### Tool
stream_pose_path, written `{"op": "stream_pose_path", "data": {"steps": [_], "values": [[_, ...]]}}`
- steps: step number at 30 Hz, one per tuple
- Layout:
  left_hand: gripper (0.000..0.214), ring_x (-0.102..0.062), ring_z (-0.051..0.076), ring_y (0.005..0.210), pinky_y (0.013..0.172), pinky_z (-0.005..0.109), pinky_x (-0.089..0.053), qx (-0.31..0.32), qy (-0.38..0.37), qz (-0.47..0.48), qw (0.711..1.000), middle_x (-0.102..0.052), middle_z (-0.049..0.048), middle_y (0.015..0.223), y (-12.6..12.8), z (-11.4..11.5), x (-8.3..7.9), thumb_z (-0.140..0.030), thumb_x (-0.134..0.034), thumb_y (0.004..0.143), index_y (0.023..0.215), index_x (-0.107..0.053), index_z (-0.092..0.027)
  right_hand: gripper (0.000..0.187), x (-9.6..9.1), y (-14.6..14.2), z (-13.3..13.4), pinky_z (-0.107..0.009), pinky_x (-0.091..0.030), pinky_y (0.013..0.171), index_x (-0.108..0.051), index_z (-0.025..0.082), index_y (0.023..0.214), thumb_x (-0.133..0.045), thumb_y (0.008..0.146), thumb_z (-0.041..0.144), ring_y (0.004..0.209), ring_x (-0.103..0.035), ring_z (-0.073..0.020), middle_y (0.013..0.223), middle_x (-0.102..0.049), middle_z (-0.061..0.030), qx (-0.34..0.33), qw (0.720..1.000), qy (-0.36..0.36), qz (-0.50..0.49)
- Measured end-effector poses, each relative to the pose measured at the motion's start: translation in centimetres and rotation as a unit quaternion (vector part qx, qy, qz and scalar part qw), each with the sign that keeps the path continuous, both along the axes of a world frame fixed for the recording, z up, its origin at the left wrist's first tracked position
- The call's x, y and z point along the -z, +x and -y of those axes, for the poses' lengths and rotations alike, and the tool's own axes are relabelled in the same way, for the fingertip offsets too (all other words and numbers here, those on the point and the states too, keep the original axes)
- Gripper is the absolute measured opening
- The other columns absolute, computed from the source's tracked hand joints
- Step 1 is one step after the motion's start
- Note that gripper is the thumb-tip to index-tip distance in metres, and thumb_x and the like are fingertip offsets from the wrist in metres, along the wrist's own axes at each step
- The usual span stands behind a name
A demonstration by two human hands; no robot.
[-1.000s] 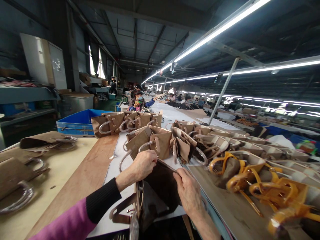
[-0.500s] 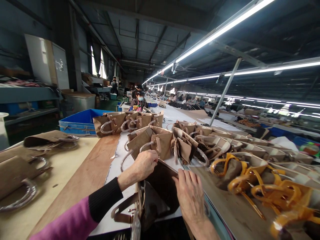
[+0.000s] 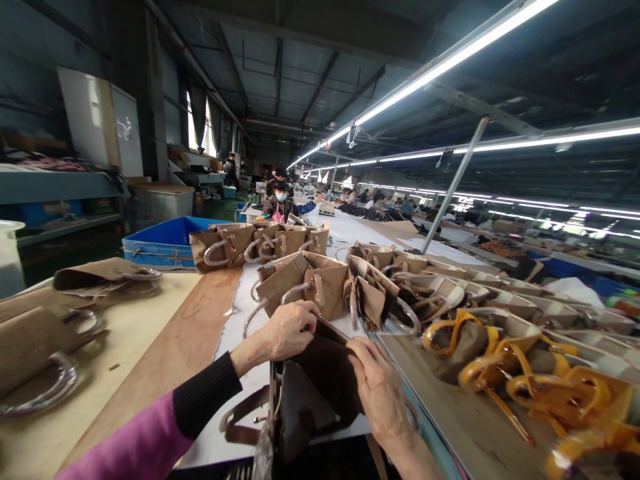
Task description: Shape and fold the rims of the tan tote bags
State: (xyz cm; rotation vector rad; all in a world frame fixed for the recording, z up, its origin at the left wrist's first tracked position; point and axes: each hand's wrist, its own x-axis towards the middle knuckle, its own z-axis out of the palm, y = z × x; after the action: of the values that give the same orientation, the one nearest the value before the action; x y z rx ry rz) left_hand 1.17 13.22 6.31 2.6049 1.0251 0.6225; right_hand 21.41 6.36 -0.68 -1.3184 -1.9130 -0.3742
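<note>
An open brown handbag (image 3: 325, 373) stands right in front of me, its dark inside facing up. My left hand (image 3: 290, 328) pinches the bag's far rim at its left corner, fingers curled closed. At the right end of the same rim, my right hand (image 3: 377, 380) grips the edge, thumb on the inside and fingers over the top. A strap with a metal clasp (image 3: 247, 417) hangs off the bag's left side, beside a plastic-wrapped handle (image 3: 265, 450). The bottom of the bag is in shadow.
Several brown handbags (image 3: 327, 287) stand just beyond my hands. Rows of bags, some with yellow straps (image 3: 525, 373), fill the right side. More bags (image 3: 35, 340) lie on the left board. A blue bin (image 3: 160, 240) stands behind, and a masked person (image 3: 281, 207) is farther off.
My right hand has shifted slightly left and up along the bag's rim. My left hand stays at its corner. The view has moved a little.
</note>
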Motion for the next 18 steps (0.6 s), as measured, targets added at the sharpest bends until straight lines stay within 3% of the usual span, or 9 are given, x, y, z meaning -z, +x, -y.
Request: {"op": "stream_pose_path", "data": {"steps": [9,18], "values": [[0.015,-0.058,0.015,0.081,0.070,0.025,-0.042,-0.014,0.022,0.009,1.000,-0.063,-0.0008,0.100,0.13,-0.15,0.50,-0.010,-0.048,0.065,0.061,-0.061,-0.017,0.012,0.48,0.41,-0.26,-0.028,-0.049,0.069,-0.052,0.020,0.092,-0.042,0.091,0.015,0.078,-0.059,-0.0172,0.086,-0.061,-0.0045,-0.020,0.998,0.042,-0.030],[0.015,-0.057,0.014,0.082,0.071,0.023,-0.039,-0.015,0.014,0.015,1.000,-0.064,-0.0015,0.093,0.35,-0.13,0.19,-0.010,-0.048,0.069,0.062,-0.059,-0.017,0.020,0.14,0.80,0.10,-0.039,-0.047,0.079,-0.059,0.014,0.095,-0.040,0.089,0.009,0.091,-0.057,-0.0246,0.105,-0.061,-0.0119,0.016,0.985,0.106,0.138]]}}
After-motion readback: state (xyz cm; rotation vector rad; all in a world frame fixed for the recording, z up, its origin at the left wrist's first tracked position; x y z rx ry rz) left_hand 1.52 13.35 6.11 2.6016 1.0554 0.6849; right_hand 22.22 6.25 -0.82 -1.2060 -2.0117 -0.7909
